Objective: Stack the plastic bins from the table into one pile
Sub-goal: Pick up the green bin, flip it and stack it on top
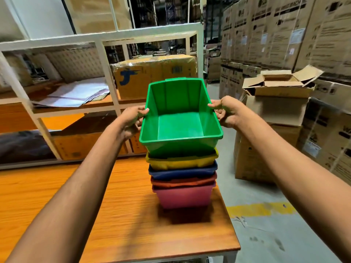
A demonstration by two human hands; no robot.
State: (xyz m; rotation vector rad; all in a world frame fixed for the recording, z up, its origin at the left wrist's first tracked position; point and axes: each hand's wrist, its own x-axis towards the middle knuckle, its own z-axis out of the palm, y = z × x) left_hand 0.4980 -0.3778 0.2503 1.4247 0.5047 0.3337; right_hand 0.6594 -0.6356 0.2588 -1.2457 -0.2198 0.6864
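A green bin (pixel 180 126) sits on top of a pile on the wooden table (pixel 117 215), near its right edge. Below it are nested a yellow bin (pixel 181 162), a blue bin (pixel 182 172), a red bin (pixel 183 182) and a pink bin (pixel 183 196) at the bottom. My left hand (pixel 133 118) grips the green bin's left rim. My right hand (pixel 226 111) grips its right rim. The green bin is empty and tilts slightly toward me.
A white metal shelf frame (pixel 106 73) stands behind the table with papers (pixel 76 93) and a taped cardboard box (pixel 153 74). Cardboard boxes (pixel 275 103) are stacked on the floor to the right. A yellow line (pixel 260 208) marks the grey floor.
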